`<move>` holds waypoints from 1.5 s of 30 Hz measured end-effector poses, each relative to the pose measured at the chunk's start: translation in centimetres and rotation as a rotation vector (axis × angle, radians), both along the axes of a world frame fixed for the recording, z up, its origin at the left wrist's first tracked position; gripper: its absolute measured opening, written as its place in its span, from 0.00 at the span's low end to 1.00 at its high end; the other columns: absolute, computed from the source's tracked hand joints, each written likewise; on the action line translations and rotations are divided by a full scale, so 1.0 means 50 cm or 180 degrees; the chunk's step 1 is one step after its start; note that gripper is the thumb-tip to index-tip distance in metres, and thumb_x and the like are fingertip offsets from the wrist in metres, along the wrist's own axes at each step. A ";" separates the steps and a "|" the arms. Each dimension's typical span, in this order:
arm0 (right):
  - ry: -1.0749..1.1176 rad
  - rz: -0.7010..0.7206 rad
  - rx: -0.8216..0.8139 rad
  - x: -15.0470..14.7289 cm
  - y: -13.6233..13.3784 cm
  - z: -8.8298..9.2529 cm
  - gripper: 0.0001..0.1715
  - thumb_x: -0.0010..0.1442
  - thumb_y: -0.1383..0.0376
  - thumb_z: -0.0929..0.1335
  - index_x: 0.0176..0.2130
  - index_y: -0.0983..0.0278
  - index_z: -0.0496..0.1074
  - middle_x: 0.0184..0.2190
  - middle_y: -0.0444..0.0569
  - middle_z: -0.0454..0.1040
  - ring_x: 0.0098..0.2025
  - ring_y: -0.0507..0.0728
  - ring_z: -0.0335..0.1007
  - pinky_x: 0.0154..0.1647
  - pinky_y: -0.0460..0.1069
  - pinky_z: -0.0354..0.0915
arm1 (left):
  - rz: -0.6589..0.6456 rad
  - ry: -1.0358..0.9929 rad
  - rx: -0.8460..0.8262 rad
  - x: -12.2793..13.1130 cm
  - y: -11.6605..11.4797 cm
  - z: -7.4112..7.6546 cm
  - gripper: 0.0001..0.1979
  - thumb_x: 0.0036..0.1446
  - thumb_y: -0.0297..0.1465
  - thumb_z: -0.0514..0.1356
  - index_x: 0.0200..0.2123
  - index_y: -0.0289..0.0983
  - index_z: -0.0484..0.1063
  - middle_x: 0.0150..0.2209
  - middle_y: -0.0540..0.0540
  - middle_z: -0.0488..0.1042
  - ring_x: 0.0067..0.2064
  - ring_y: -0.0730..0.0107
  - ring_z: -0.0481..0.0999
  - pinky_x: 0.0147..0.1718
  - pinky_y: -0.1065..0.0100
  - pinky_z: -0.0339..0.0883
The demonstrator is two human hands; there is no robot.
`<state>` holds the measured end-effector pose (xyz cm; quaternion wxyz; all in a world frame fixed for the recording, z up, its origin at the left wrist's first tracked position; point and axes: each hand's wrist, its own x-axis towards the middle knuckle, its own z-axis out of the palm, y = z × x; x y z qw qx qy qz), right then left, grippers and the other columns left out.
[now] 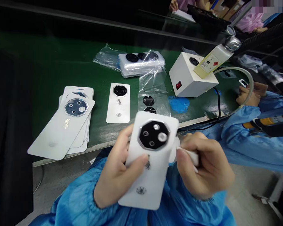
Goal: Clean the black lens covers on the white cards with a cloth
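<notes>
A white phone back cover (pixel 153 185) with a black octagonal camera plate is tilted up in front of me. My left hand (pixel 119 175) grips it from the left edge, thumb lying across its face. Just right of the cover, my right hand (pixel 206 164) is closed in a pinch on a white wipe (pixel 191 156), partly hidden by the fingers. Behind them on the green bench lies another white back cover (pixel 118 106), flat and face up. To the left, several more back covers (pixel 52 135) are stacked askew, overhanging the bench's front edge.
A plastic-wrapped pack of camera plates (pixel 132 67) lies at the back, with a clear plastic strip (pixel 153 83) before it. Rightward stand a white switch box (pixel 191 78), a tilted bottle (pixel 209 61) and a blue patch (pixel 178 104). A co-worker's hands (pixel 250 94) are at far right.
</notes>
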<state>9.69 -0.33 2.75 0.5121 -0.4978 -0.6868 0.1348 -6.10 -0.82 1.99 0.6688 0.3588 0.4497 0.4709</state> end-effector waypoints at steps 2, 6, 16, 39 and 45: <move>-0.0290 -0.0279 0.0009 0.016 0.033 -0.031 0.07 0.52 0.73 0.66 0.32 0.62 0.64 0.23 0.40 0.63 0.24 0.49 0.59 0.24 0.47 0.57 | 0.0285 0.0132 -0.0112 -0.011 0.015 -0.015 0.24 0.51 0.31 0.62 0.52 0.44 0.61 0.41 0.48 0.76 0.36 0.63 0.77 0.27 0.71 0.72; -0.1446 -0.0478 -0.0548 0.053 0.111 -0.103 0.04 0.56 0.70 0.63 0.30 0.63 0.64 0.28 0.45 0.67 0.31 0.52 0.64 0.32 0.49 0.61 | 0.0764 0.0401 -0.0100 -0.036 0.032 -0.030 0.24 0.49 0.31 0.63 0.50 0.46 0.61 0.41 0.51 0.75 0.39 0.63 0.76 0.32 0.67 0.73; -0.2012 -0.0005 -0.1088 0.045 0.179 -0.135 0.14 0.56 0.62 0.66 0.43 0.64 0.68 0.45 0.55 0.64 0.48 0.63 0.59 0.46 0.58 0.60 | 0.0116 0.0575 0.0656 -0.024 -0.001 -0.039 0.15 0.53 0.28 0.59 0.42 0.46 0.59 0.32 0.55 0.73 0.29 0.73 0.74 0.24 0.74 0.70; -0.1717 0.0431 -0.1894 0.063 0.231 -0.138 0.23 0.47 0.60 0.71 0.43 0.60 0.63 0.42 0.49 0.61 0.42 0.58 0.63 0.46 0.57 0.63 | -0.0320 -0.0089 0.1312 -0.017 -0.033 -0.023 0.27 0.54 0.19 0.53 0.54 0.50 0.53 0.43 0.52 0.74 0.38 0.72 0.76 0.34 0.74 0.75; -0.1702 0.0403 -0.1658 0.061 0.225 -0.140 0.22 0.48 0.62 0.71 0.42 0.60 0.62 0.42 0.49 0.62 0.42 0.58 0.63 0.43 0.55 0.63 | -0.0100 -0.0184 0.0977 -0.009 -0.034 -0.012 0.23 0.55 0.23 0.54 0.51 0.50 0.58 0.39 0.53 0.75 0.37 0.70 0.76 0.30 0.73 0.74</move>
